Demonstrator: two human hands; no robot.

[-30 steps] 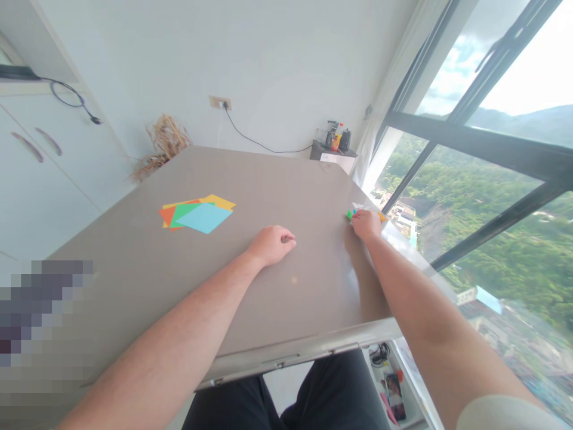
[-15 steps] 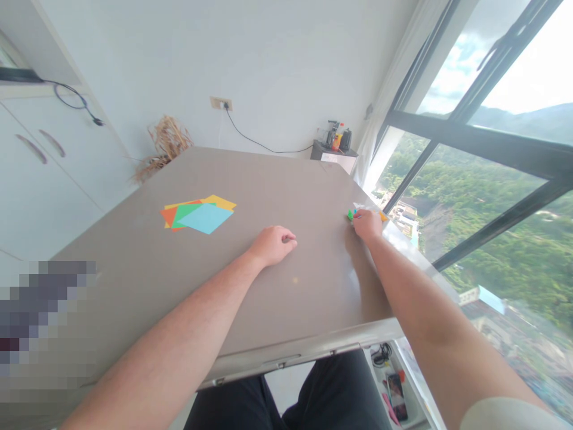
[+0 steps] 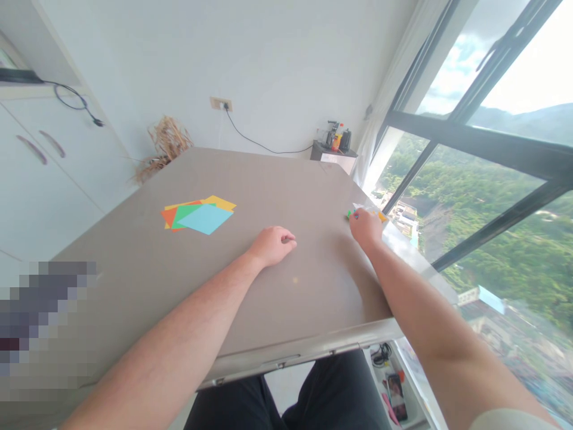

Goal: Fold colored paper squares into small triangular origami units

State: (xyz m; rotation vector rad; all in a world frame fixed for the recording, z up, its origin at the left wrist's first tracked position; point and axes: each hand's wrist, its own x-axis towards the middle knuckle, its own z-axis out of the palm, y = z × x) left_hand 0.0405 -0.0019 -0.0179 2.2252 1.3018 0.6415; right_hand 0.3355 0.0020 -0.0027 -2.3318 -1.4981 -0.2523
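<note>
My left hand (image 3: pixel 274 245) rests on the grey-brown table, its fingers curled in and the thumb close to the fingertips. Nothing shows in the small gap between them. At the table's right edge, by the window, my right hand (image 3: pixel 366 227) has its fingers closed. What they hold, if anything, is hidden. Small coloured pieces lie around that hand: a green piece (image 3: pixel 348 214) at its left and an orange piece (image 3: pixel 382 217) at its right, with clear plastic (image 3: pixel 358 206) behind it. Across the table to the left lies a spread of coloured paper sheets, a light blue sheet (image 3: pixel 206 219) on top.
Below the table's front edge at right is an open drawer (image 3: pixel 403 382) with a phone and coiled cable. A window (image 3: pixel 492 209) runs along the right side. Dried plants (image 3: pixel 165 143) stand behind the table's far left corner.
My right hand has shifted slightly left and covers more of the green piece. My left hand and the paper sheets have stayed where they were.
</note>
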